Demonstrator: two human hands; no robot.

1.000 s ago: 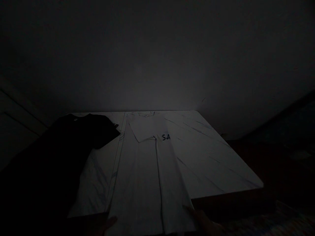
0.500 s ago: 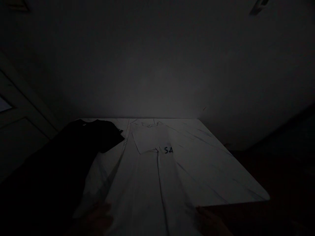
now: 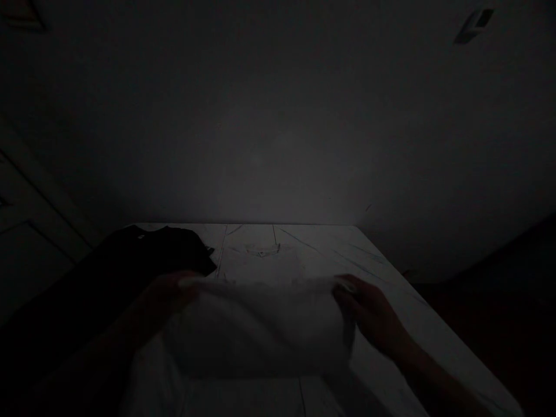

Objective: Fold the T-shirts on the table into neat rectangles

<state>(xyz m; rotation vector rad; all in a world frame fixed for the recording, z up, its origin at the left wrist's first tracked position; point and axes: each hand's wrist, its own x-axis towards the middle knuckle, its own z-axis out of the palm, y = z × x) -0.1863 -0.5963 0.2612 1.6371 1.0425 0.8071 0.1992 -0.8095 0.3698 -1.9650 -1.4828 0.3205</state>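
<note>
A white T-shirt is partly raised off the table, its lower part stretched between my two hands. Its collar end still lies flat toward the wall. My left hand is closed on the left corner of the lifted edge, dim and slightly blurred. On the right corner, my right hand pinches the cloth between thumb and fingers. Left of it, a black T-shirt lies spread out, partly behind my left arm. The lettering on the white shirt is hidden now.
The scene is very dark. A white marble-patterned table stands against a grey wall. A panelled door is at the left. A small fixture sits high on the wall at right.
Both hands have come up and away from me, lifting the white T-shirt's near end off the table and over toward its collar. The black T-shirt stays in place; the view has shifted slightly.
</note>
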